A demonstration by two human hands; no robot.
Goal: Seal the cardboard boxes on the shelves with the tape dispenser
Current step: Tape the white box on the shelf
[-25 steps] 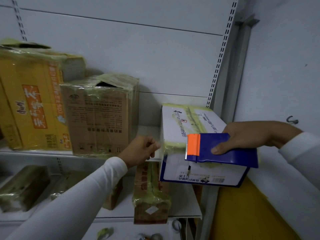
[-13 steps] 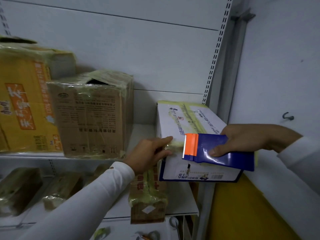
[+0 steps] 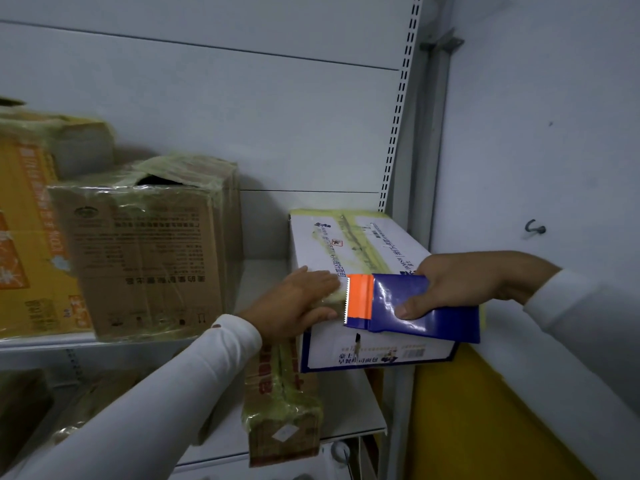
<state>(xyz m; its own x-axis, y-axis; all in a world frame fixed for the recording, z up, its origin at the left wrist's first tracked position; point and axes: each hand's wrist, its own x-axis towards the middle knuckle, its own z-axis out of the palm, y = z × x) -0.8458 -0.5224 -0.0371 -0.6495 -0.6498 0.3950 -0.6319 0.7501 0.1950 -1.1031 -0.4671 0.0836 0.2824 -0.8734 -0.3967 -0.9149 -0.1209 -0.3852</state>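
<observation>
A white cardboard box with blue print and yellowish tape along its top lies at the right end of the upper shelf. My right hand grips a blue tape dispenser with an orange, toothed front, held at the box's front top edge. My left hand lies with straight fingers on the box's front left corner, pressing the tape just left of the dispenser's teeth.
A brown taped box with a gap in its top stands left of the white one, and a yellow box further left. A taped package sits on the lower shelf. A white wall with a hook closes the right side.
My left hand has moved right from the shelf gap onto the white box's corner and flattened out. The dispenser has stayed at the box's front edge. The camera has shifted a little closer.
</observation>
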